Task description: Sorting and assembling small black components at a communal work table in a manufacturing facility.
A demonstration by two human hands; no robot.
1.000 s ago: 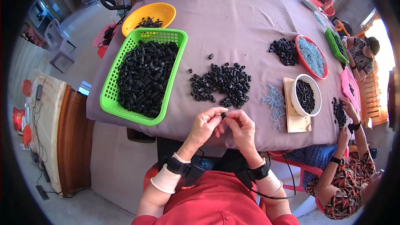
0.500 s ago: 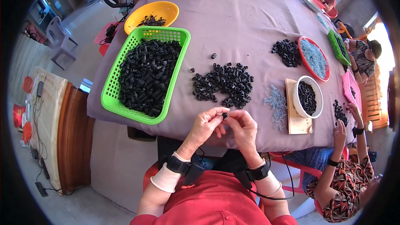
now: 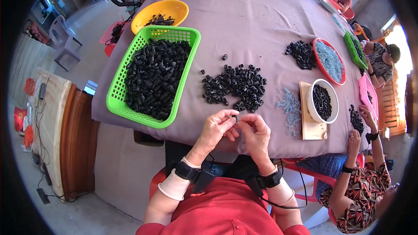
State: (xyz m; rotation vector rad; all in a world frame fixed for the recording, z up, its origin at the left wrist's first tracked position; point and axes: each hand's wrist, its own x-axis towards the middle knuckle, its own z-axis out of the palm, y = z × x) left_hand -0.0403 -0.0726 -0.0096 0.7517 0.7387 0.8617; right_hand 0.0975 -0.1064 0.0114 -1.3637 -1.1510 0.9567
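My left hand point(image 3: 214, 129) pinches a small black plastic cap-like piece point(image 3: 235, 118) between thumb and forefinger, just over the table's near edge. Close beside it, my right hand point(image 3: 255, 134) has thumb and forefinger pressed together; whatever is between them is too small or hidden to tell. Beyond both hands lies a loose pile of short black hollow plastic pieces point(image 3: 244, 85). To the left stands a green plastic basket point(image 3: 170, 117) heaped with similar black parts.
Right of the pile are loose clear bits point(image 3: 289, 106) and a white bowl point(image 3: 334, 112) of black pins on a wooden board point(image 3: 314, 132). Farther off are a red tray point(image 3: 342, 77) of clear bits and a yellow bowl point(image 3: 180, 11). A co-worker's hands point(image 3: 361, 128) work at the right.
My right fingertips have drawn slightly back from the black piece. My left hand still pinches it, and the piece has turned a little. The whole view has shifted slightly.
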